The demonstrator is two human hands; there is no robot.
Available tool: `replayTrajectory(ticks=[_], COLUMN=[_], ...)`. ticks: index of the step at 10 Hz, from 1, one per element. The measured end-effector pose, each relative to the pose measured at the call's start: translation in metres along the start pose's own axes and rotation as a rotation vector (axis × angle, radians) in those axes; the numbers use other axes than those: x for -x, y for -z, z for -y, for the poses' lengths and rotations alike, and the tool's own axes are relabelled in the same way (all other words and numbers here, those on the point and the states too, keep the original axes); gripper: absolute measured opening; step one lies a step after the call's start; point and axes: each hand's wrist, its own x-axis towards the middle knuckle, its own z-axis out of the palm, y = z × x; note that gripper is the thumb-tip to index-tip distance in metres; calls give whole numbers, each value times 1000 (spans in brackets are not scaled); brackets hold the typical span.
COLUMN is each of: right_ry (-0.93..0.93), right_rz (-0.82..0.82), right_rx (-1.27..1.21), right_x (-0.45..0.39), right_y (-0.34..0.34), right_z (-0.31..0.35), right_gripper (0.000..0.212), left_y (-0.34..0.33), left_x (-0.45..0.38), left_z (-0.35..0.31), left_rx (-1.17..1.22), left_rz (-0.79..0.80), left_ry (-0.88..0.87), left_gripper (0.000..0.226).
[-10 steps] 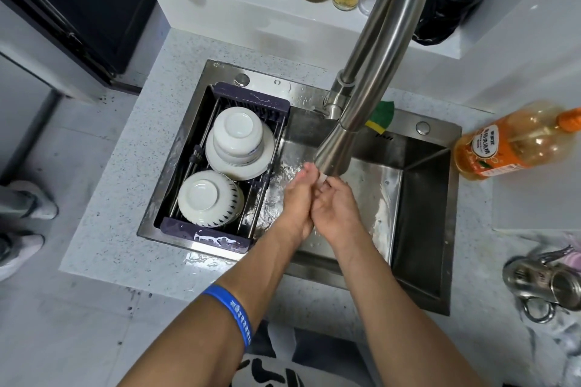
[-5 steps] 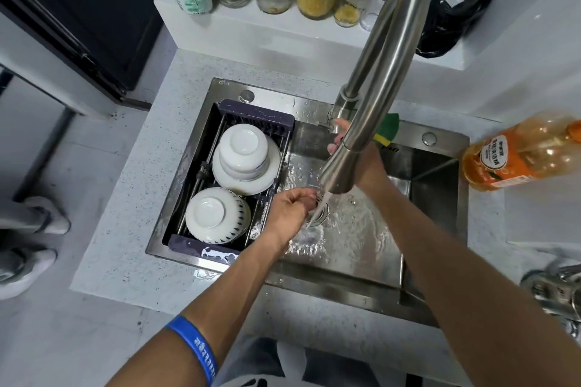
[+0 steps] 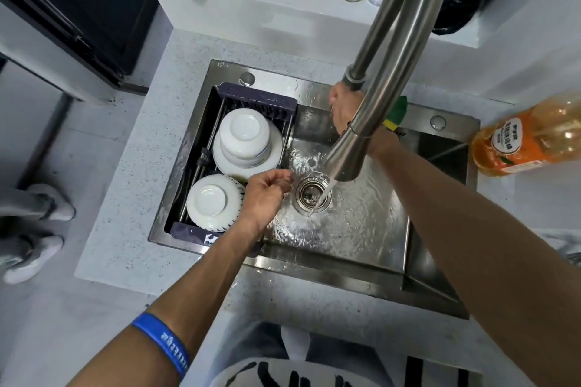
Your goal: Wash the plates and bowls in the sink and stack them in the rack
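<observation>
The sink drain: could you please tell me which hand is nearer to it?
Left. The left hand hangs just beside the drain, by the rack; the right hand is up at the faucet base.

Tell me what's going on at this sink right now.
A person stands at the sink with water running from the faucet into the drain. The right hand reaches behind the faucet near its base; the left hand hangs loosely curled beside the stream, holding nothing. The rack holds upturned white bowls on a plate and another bowl.
</observation>
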Motion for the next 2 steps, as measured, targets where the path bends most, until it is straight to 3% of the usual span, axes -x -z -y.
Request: replayTrajectory(ticks=[1,2], right_ry=[-5,-105], right_rz=[50,-17], right_rx=[-127,-300], right_x=[-8,3], right_y=[7,11], right_z=[-6,1], right_gripper=[33,25], left_y=[2,9], left_x=[0,-6], left_z=[1,-4], left_rx=[-19,-43], left_rz=[10,13], left_ry=[-24,-34], left_gripper=[23,21])
